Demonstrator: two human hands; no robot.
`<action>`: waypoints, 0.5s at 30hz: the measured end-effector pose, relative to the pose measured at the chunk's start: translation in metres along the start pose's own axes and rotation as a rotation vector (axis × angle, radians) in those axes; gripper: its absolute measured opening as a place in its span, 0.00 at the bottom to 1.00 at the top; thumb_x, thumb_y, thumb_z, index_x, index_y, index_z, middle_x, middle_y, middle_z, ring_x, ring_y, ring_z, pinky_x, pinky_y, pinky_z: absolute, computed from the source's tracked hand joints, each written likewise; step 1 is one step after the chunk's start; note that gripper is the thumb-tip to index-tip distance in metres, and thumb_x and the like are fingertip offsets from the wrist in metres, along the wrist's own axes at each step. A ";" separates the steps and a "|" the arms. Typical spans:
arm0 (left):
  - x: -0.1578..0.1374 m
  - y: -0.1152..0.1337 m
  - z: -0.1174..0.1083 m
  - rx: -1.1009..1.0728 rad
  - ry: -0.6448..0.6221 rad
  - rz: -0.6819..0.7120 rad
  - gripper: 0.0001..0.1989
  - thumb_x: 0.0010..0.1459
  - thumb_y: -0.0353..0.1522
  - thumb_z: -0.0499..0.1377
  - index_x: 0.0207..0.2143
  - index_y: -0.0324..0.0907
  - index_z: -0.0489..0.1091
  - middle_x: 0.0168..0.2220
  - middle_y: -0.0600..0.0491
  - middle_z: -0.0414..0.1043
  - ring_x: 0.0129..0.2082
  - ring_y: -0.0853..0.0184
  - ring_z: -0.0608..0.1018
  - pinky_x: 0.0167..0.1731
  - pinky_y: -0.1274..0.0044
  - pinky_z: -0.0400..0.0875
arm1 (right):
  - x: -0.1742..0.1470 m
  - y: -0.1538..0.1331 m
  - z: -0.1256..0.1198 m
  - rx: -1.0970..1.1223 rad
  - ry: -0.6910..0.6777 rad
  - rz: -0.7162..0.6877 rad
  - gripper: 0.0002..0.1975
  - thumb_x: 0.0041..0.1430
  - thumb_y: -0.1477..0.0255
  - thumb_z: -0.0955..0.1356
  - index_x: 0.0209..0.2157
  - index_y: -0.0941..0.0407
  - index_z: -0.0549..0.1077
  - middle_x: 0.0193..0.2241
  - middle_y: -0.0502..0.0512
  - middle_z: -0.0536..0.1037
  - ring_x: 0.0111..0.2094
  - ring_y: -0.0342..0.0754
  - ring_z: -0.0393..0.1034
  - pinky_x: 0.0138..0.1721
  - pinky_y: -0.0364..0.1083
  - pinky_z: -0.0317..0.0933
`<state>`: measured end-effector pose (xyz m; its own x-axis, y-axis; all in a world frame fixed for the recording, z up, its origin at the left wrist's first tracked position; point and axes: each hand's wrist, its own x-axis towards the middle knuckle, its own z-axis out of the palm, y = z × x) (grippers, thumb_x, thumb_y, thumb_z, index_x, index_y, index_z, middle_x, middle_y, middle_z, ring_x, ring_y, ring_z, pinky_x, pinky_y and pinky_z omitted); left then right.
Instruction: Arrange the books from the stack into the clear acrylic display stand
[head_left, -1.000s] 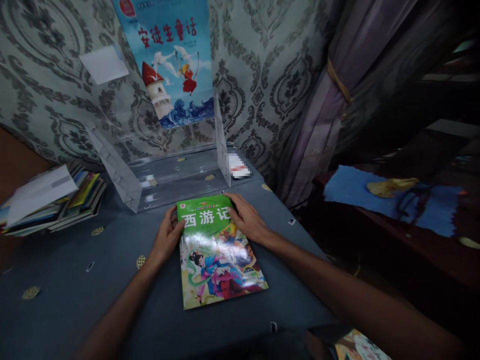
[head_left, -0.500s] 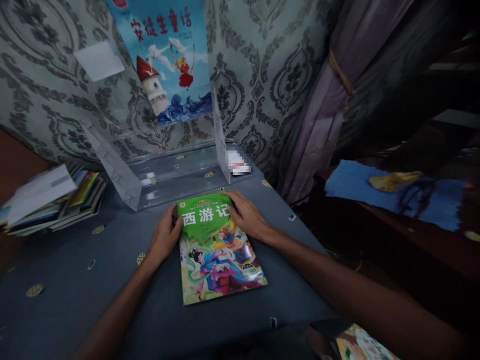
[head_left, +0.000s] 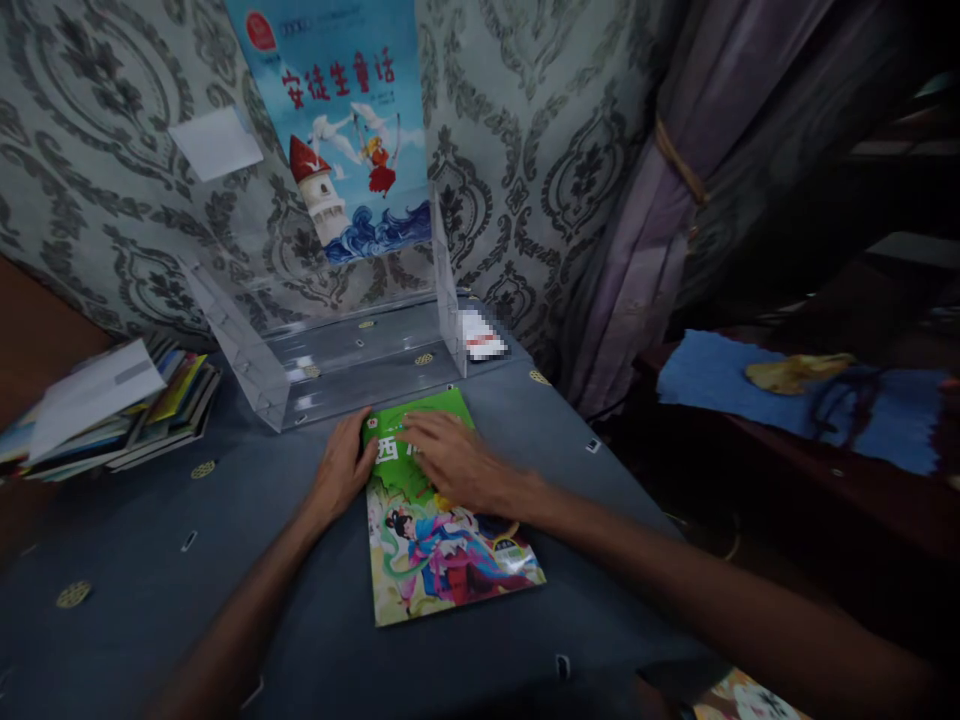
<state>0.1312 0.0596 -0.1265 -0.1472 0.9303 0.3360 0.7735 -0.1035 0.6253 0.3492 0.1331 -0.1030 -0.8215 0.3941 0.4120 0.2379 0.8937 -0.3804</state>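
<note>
A children's book (head_left: 450,560) with a green top and colourful cartoon figures lies face up on the dark grey tablecloth. My left hand (head_left: 343,468) grips its upper left edge, thumb by the cover and fingers along the side. Across the upper part of the cover lies my right hand (head_left: 457,462), flat with fingers stretched out, hiding part of the white title. Behind the book stands a clear acrylic stand (head_left: 352,350) with upright side panels.
A pile of books and papers (head_left: 112,405) sits at the left. On the wall hang a blue fairy-tale poster (head_left: 360,150) and a white paper (head_left: 216,143). To the right are a tied curtain (head_left: 637,230) and a blue cloth (head_left: 705,375). Another book (head_left: 746,697) shows at the bottom edge.
My right hand has moved left from the book's upper right edge onto the cover, over the title. My left hand stays at the left edge. The view has shifted slightly.
</note>
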 end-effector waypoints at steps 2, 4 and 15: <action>-0.001 -0.002 0.002 -0.005 0.031 0.008 0.22 0.63 0.39 0.54 0.57 0.43 0.67 0.56 0.43 0.71 0.59 0.55 0.71 0.63 0.62 0.60 | 0.009 -0.009 0.008 -0.007 -0.064 -0.066 0.21 0.62 0.80 0.62 0.55 0.56 0.72 0.56 0.63 0.75 0.62 0.55 0.65 0.64 0.59 0.57; -0.003 -0.002 0.002 0.024 0.048 0.026 0.21 0.64 0.38 0.53 0.57 0.43 0.67 0.55 0.42 0.72 0.58 0.54 0.71 0.62 0.60 0.61 | 0.015 -0.013 0.015 -0.024 -0.079 -0.082 0.19 0.65 0.78 0.62 0.55 0.59 0.71 0.56 0.65 0.75 0.62 0.54 0.65 0.66 0.59 0.54; -0.006 -0.003 0.006 0.129 0.037 0.049 0.20 0.67 0.38 0.50 0.58 0.43 0.65 0.51 0.42 0.73 0.53 0.53 0.73 0.58 0.56 0.65 | -0.003 0.040 0.006 -0.106 0.083 0.163 0.21 0.67 0.74 0.62 0.59 0.57 0.70 0.59 0.65 0.74 0.63 0.56 0.65 0.67 0.62 0.54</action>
<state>0.1335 0.0569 -0.1350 -0.1283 0.9113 0.3913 0.8528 -0.1001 0.5126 0.3581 0.1659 -0.1242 -0.7236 0.5475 0.4203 0.4207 0.8326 -0.3603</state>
